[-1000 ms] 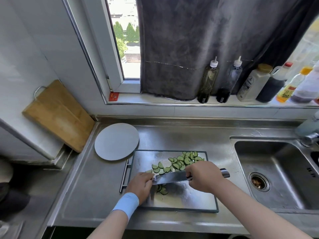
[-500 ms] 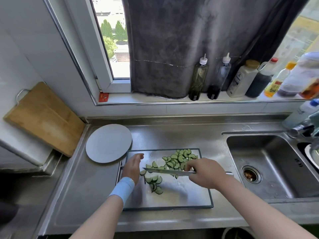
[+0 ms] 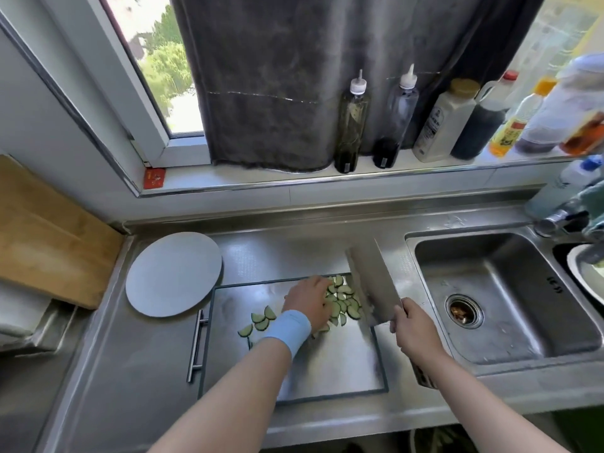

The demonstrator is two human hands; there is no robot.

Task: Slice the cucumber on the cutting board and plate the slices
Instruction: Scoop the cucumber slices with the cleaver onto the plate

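A steel cutting board [image 3: 327,364] with a dark rim lies on the counter. Half-moon cucumber slices [image 3: 343,297] are heaped at its far right, and a few loose slices [image 3: 260,320] lie left of centre. My left hand [image 3: 309,300], a blue band on its wrist, rests on the left side of the heap, fingers spread over the slices. My right hand [image 3: 413,325] grips a cleaver [image 3: 372,282] whose wide blade stands tilted against the heap's right side. A round grey plate [image 3: 173,273] sits bare, just beyond the board's far left corner.
A sink [image 3: 503,295] with a drain opens right of the board. A wooden board [image 3: 49,233] leans on the left wall. Bottles [image 3: 353,122] line the windowsill under a dark curtain. The steel board's bar handle [image 3: 196,346] sticks out on its left side.
The cleaver has swung from lying across the board to standing on the heap's right side. My left hand moved right from the loose slices onto the heap.
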